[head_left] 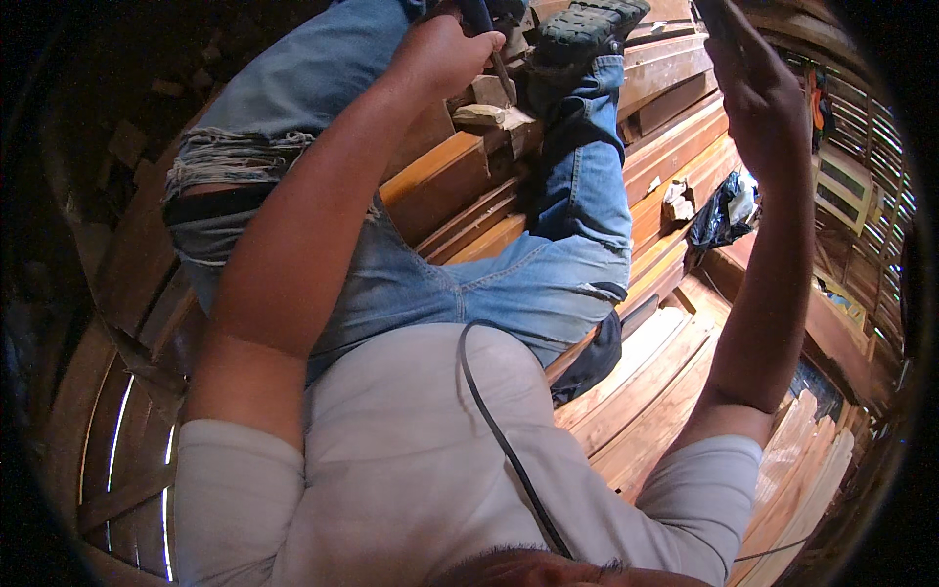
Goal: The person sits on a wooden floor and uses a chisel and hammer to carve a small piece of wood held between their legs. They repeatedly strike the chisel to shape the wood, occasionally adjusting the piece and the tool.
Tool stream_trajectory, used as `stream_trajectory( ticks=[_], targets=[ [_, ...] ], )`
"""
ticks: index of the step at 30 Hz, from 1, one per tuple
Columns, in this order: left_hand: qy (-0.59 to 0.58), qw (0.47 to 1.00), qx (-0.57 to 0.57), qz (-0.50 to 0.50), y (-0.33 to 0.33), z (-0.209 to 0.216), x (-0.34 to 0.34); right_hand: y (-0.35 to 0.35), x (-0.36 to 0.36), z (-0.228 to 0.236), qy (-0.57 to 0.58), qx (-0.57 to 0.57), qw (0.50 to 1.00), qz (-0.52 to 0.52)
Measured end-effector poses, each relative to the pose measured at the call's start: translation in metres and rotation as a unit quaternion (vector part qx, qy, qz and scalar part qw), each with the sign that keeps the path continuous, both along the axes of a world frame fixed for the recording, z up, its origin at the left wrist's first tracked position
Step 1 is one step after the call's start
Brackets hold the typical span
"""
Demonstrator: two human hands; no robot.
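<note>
A black cord (504,440) runs down the grey shirt (411,460). Beyond it, torn jeans (548,274) and a boot (587,29) rest on stacked planks (675,137). The left hand (440,54) is fisted round a chisel (489,39), its blade down at a wood block (484,114) on a plank edge. The right hand (758,93) is raised, closed about a dark handle (719,20); tool head out of view. A dark bag (724,210) lies farther right.

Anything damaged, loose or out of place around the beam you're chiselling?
Broken wood chunks lie loose on the beam just below the chisel held in the left hand. A crumpled dark bag sits among the planks to the right. The jeans are ripped at the knee.
</note>
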State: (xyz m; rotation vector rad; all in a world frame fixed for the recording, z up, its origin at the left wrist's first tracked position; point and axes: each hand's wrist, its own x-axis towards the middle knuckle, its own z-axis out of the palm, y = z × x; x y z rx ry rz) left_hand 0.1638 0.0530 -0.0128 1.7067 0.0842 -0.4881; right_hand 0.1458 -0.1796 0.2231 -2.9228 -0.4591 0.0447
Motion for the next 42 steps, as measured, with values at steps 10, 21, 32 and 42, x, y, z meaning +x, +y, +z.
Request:
stream_trajectory(
  ticks=[10,21,32,42],
  targets=[
    [-0.022,0.998,0.053,-0.010,-0.001,-0.042,-0.008,-0.073,-0.077,-0.073,0.127,0.050,0.948,-0.287],
    [-0.023,1.000,0.007,-0.013,-0.002,-0.059,-0.005,-0.142,-0.186,-0.225,0.162,0.463,0.694,-0.528],
    [0.020,0.997,-0.077,0.008,0.000,-0.049,-0.006,-0.136,-0.186,-0.216,0.205,0.510,0.654,-0.520],
    [0.013,0.998,0.039,-0.042,0.002,-0.004,-0.009,-0.143,-0.185,-0.222,0.187,0.473,0.683,-0.525]
  ],
)
